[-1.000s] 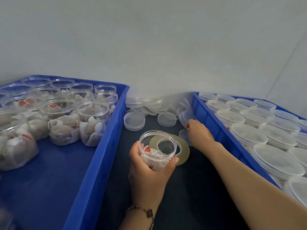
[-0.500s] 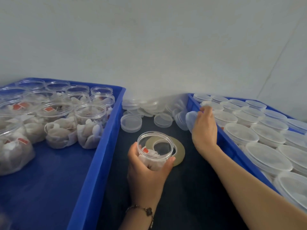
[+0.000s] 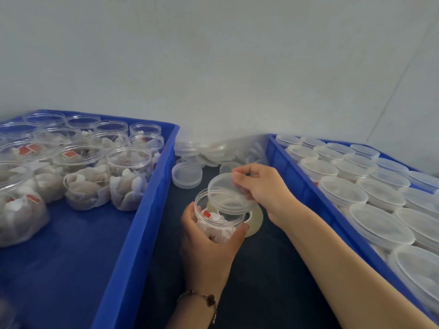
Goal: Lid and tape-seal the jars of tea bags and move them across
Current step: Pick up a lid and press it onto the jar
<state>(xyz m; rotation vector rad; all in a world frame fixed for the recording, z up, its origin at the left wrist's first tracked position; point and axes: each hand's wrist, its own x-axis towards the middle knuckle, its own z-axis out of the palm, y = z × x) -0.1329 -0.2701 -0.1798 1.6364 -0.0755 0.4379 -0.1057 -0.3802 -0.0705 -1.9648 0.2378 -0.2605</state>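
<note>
Left hand (image 3: pixel 209 243) wraps fingers round open jar (image 3: pixel 219 216) of tea bags, steadying it on dark surface (image 3: pixel 273 269) between blue crates. Right hand (image 3: pixel 263 188) pinches lid (image 3: pixel 229 197) by far rim, tilted over jar mouth, presumably for seating. Tape roll (image 3: pixel 255 220) lies just behind jar, within reach for sealing.

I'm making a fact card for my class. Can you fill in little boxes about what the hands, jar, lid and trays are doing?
left hand: grips the jar of tea bags from below
right hand: pinches a lid, tilted over the jar's mouth
lid state: not yet seated on the jar
tape: flat on the dark table, behind the jar
left tray: blue, open jars of tea bags
right tray: blue, lidded jars
spare lids: loose pile between the trays
</note>
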